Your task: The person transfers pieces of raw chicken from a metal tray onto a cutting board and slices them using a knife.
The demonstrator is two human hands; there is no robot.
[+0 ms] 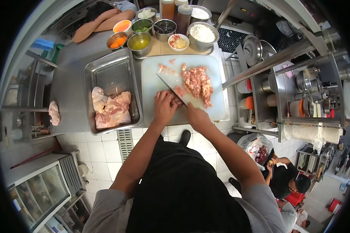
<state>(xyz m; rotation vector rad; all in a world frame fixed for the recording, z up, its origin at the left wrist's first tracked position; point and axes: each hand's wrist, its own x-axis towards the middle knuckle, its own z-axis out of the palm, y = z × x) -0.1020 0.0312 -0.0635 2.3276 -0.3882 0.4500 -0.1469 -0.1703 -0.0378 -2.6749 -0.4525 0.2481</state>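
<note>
On the white cutting board (153, 72), my right hand (199, 116) is wrapped round the handle of a knife (170, 89). The blade points up and to the left, across the board. My left hand (165, 105) is closed, with curled fingertips pressing a piece of raw chicken (177, 101) just left of the blade; the fingers partly hide it. Right of the knife lies a heap of diced raw chicken (197, 83). A few small scraps (164, 69) lie near the knife tip. To the left, a metal tray (112, 73) holds larger raw chicken pieces (112, 110).
Behind the board stand several bowls, including flour (202, 33), yellow liquid (139, 41) and chopped garlic (178, 41), plus sauce bottles (184, 17). A person's folded arms (105, 24) rest at the table's far left. A metal rail (266, 64) crosses at right; a co-worker (284, 176) is lower right.
</note>
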